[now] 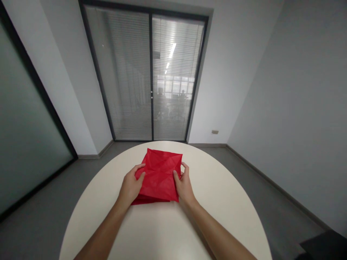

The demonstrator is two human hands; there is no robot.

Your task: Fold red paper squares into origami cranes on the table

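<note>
A red cloth bag point(159, 177), creased and roughly square, lies over the middle of the round table. Its near edge shows darker layers, slightly apart. At its left side my left hand point(132, 183) grips the edge, thumb on top and index finger stretched along the upper corner. My right hand point(184, 184) pinches the right edge, the thumb pressed on the face and the curled fingers behind it. The fingertips under the cloth are hidden.
The cream round table point(222, 195) fills the lower middle. Beyond it stands a dark-framed glass door with blinds point(130, 79). A frosted glass panel point(24, 137) is at the left, and a black object point(325, 245) sits at the lower right corner.
</note>
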